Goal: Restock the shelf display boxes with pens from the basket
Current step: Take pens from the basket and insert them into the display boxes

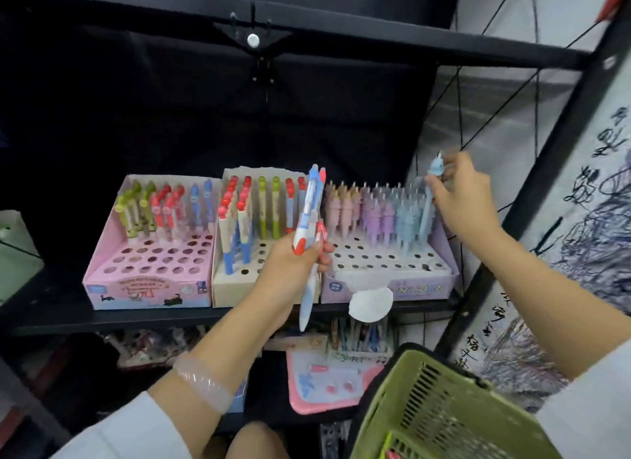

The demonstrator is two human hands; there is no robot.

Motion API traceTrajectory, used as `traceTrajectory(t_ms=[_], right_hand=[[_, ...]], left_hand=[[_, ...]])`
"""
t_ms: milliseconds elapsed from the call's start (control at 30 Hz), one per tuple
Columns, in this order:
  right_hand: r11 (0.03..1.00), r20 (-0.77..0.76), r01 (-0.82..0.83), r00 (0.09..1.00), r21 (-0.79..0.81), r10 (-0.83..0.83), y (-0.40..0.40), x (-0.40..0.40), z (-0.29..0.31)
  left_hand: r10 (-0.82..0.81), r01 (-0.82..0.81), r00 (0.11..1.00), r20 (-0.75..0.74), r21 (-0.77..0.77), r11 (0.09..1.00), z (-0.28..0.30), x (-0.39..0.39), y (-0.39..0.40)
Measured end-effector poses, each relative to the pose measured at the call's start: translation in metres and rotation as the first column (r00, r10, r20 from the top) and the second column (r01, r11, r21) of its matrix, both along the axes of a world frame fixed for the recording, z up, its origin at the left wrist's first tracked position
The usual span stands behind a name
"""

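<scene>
At right box [392, 264], back row: right hand [461, 199] pinching blue pen [431, 192], seating it in a hole. Left hand [293, 264] gripping spare pens [309, 233] before middle box [235, 288]. Basket [437, 414] below right. Next, probably: release, then match spares to free holes.

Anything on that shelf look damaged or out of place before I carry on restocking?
Yes. The middle display box has a ragged, torn top edge on its back panel, and a white round label hangs loose off the shelf edge below the purple display box. Pens stand upright.
</scene>
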State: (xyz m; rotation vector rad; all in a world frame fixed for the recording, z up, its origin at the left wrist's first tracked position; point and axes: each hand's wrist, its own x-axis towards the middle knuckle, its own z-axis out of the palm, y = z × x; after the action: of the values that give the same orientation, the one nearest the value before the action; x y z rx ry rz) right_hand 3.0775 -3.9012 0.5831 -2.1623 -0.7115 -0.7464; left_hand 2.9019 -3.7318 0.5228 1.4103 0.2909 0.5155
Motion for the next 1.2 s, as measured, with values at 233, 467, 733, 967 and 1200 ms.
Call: traceTrajectory(t_ms=[233, 467, 733, 967, 1200], right_hand=[[1.0, -0.161, 0.029, 0.987, -0.01, -0.03, -0.017, 0.021, -0.028], [0.993, -0.295, -0.029, 0.956, -0.118, -0.007, -0.013, 0.033, -0.048], [0.909, -0.409, -0.089, 0.908, -0.407, -0.095, -0.018, 0.023, -0.041], [0.902, -0.453, -0.429, 0.815, -0.052, 0.361, 0.026, -0.045, -0.028], [0.738, -0.584, -0.636, 0.519, 0.223, 0.624, 0.073, -0.083, -0.025]], left_hand=[[-0.107, 0.108, 0.994, 0.027, -0.028, 0.994, -0.009, 0.012, -0.017], [-0.066, 0.066, 0.998, 0.023, 0.022, 0.998, -0.014, 0.016, -0.01], [-0.058, 0.059, 0.997, 0.055, -0.016, 0.998, -0.018, 0.013, -0.005], [-0.078, 0.082, 0.994, 0.07, -0.054, 0.995, -0.017, 0.009, -0.007], [0.027, -0.022, 0.995, 0.096, -0.046, 0.999, -0.012, -0.007, 0.006]])
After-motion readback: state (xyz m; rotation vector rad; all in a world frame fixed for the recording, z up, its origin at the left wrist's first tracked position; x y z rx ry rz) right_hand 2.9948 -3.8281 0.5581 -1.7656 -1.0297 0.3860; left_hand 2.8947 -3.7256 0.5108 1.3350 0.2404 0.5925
